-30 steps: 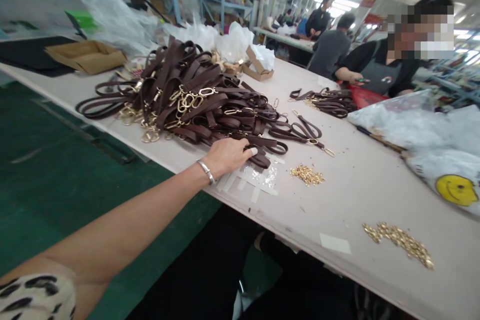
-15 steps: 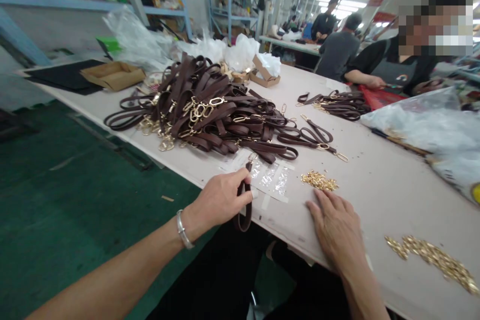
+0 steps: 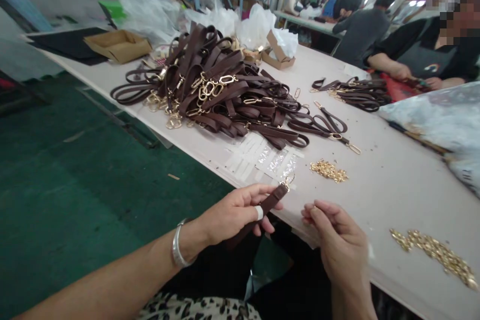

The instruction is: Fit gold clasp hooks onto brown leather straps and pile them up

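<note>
A dark brown leather strap [image 3: 270, 200] with a gold metal ring at its upper end lies in my left hand [image 3: 240, 212], the thumb pressed on it. White tape wraps that thumb. My right hand [image 3: 335, 235] is closed in a pinch just past the table's front edge, apart from the strap. Something tiny and gold-looking shows at its fingertips, too small to name. Beyond it lies a small heap of gold metal pieces [image 3: 328, 170]; a longer heap of gold pieces [image 3: 435, 254] is spread to the right.
A big pile of brown straps with gold rings [image 3: 210, 85] covers the table's left middle. Behind stand cardboard boxes [image 3: 118, 46] and clear plastic bags [image 3: 255, 25]. Another person's hands [image 3: 401, 71] are across the table, near more straps [image 3: 360, 92] and a large plastic bag [image 3: 423, 115].
My left hand has turned over and moved right, so the strap's ringed end now points toward my right hand. My right hand has left the small heap, come nearer and closed into a pinch.
</note>
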Tool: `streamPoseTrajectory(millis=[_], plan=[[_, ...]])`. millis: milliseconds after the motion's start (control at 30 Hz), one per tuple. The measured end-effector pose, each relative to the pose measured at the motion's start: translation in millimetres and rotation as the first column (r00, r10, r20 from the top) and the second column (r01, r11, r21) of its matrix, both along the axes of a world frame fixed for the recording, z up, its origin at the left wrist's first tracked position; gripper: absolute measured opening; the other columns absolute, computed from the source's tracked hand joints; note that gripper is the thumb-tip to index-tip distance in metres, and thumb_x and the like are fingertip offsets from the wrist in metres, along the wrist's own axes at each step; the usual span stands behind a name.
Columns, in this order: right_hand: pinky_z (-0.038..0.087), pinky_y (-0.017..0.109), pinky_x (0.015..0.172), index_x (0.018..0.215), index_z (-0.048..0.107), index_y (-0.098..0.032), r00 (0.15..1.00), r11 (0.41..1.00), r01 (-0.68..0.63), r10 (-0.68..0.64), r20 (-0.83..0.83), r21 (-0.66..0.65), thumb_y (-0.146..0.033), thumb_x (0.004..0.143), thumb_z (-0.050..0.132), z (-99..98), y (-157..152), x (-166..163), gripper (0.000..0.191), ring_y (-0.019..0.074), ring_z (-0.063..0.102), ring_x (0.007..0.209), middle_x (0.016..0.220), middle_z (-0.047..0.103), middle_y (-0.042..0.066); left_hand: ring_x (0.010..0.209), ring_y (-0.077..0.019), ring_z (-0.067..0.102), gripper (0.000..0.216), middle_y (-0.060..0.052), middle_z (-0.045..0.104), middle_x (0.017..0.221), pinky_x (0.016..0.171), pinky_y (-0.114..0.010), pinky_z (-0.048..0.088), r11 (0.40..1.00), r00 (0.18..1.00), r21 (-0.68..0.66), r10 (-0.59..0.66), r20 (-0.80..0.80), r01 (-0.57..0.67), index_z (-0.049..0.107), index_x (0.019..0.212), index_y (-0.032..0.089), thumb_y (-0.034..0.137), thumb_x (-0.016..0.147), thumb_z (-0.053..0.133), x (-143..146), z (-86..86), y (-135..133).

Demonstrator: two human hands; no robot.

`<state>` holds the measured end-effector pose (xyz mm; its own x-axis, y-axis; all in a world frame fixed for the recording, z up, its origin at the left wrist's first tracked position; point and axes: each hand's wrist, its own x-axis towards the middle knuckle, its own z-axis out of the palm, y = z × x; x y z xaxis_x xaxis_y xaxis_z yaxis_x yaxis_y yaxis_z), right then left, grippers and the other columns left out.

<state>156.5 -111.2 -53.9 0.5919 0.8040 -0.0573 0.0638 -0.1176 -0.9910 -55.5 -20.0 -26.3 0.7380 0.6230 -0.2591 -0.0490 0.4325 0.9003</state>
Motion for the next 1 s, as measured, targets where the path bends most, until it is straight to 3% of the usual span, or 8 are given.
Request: streamPoseTrajectory(millis=[67, 167, 433, 600, 767, 867, 1000], plan=[[0.06, 0.034, 0.069, 0.096, 0.072, -0.018, 0.981, 0.997, -0.052, 0.061, -0.185, 0.052, -0.038, 0.074, 0.083, 1.1, -4.4, -15.6, 0.032, 0.0189, 0.072, 0.071, 0.085, 0.076, 0.005, 0.078, -0.0129, 0.07, 0.054, -0.011, 0.069, 0.119, 0.056, -0.018, 0.046, 1.0, 1.0, 0.007, -0.013, 0.013, 0.013, 0.06, 0.132, 0.019, 0.007, 0.079, 0.055, 5.1, -3.1, -5.7], [0.06, 0.031, 0.066, 0.09, 0.074, -0.018, 0.952, 0.992, -0.105, 0.121, -0.283, 0.072, -0.033, 0.073, 0.084, 1.1, -7.3, -27.3, 0.025, 0.0173, 0.071, 0.069, 0.081, 0.076, 0.005, 0.086, -0.0145, 0.07, 0.059, -0.01, 0.072, 0.118, 0.055, -0.016, 0.043, 0.998, 0.997, 0.019, -0.066, 0.03, 0.065, 0.059, 0.135, 0.023, 0.006, 0.079, 0.054, 10.6, -7.9, -12.4], [0.057, 0.03, 0.063, 0.087, 0.078, -0.019, 0.967, 0.987, -0.157, 0.158, -0.201, 0.022, -0.034, 0.074, 0.082, 1.4, -11.5, -28.0, 0.021, 0.0147, 0.065, 0.062, 0.066, 0.07, 0.001, 0.093, -0.0148, 0.07, 0.059, -0.007, 0.074, 0.118, 0.054, -0.015, 0.04, 0.993, 0.995, 0.077, -0.089, 0.041, 0.086, 0.061, 0.137, 0.027, 0.005, 0.083, 0.052, 15.5, -9.6, -21.4], [0.052, 0.027, 0.067, 0.086, 0.078, -0.024, 0.972, 0.979, -0.201, 0.201, -0.122, 0.008, -0.034, 0.076, 0.08, 0.6, -13.1, -27.9, 0.015, 0.0136, 0.062, 0.07, 0.075, 0.071, 0.0, 0.089, -0.0128, 0.071, 0.055, -0.007, 0.071, 0.125, 0.056, -0.014, 0.043, 0.991, 0.995, 0.093, -0.098, 0.022, 0.096, 0.061, 0.136, 0.026, 0.007, 0.086, 0.05, 15.3, -13.1, -23.8], [0.051, 0.027, 0.072, 0.083, 0.074, -0.023, 0.958, 0.975, -0.221, 0.217, -0.185, 0.001, -0.034, 0.075, 0.08, 0.8, -14.8, -30.1, 0.015, 0.0123, 0.061, 0.071, 0.077, 0.07, -0.002, 0.102, -0.0164, 0.068, 0.049, -0.004, 0.067, 0.131, 0.078, -0.022, 0.054, 0.975, 0.993, 0.19, -0.118, -0.015, 0.119, 0.063, 0.134, 0.029, 0.011, 0.09, 0.051, 10.8, -7.3, -25.0], [0.049, 0.025, 0.07, 0.077, 0.066, -0.02, 0.947, 0.977, -0.213, 0.205, -0.249, -0.007, -0.033, 0.074, 0.08, 1.4, -16.9, -33.2, 0.019, 0.0121, 0.061, 0.069, 0.071, 0.068, -0.003, 0.106, -0.017, 0.066, 0.048, 0.0, 0.072, 0.12, 0.087, -0.025, 0.054, 0.937, 0.988, 0.313, -0.14, -0.07, 0.154, 0.063, 0.135, 0.03, 0.011, 0.092, 0.05, 7.2, -1.5, -23.6], [0.048, 0.025, 0.067, 0.076, 0.058, -0.02, 0.95, 0.983, -0.182, 0.18, -0.255, 0.016, -0.031, 0.074, 0.08, 1.9, -18.4, -39.0, 0.025, 0.0124, 0.062, 0.067, 0.071, 0.066, -0.004, 0.093, -0.0147, 0.068, 0.052, 0.002, 0.075, 0.101, 0.086, -0.025, 0.054, 0.877, 0.969, 0.416, -0.19, -0.157, 0.239, 0.06, 0.138, 0.031, 0.01, 0.092, 0.048, 7.3, -1.0, -23.8]])
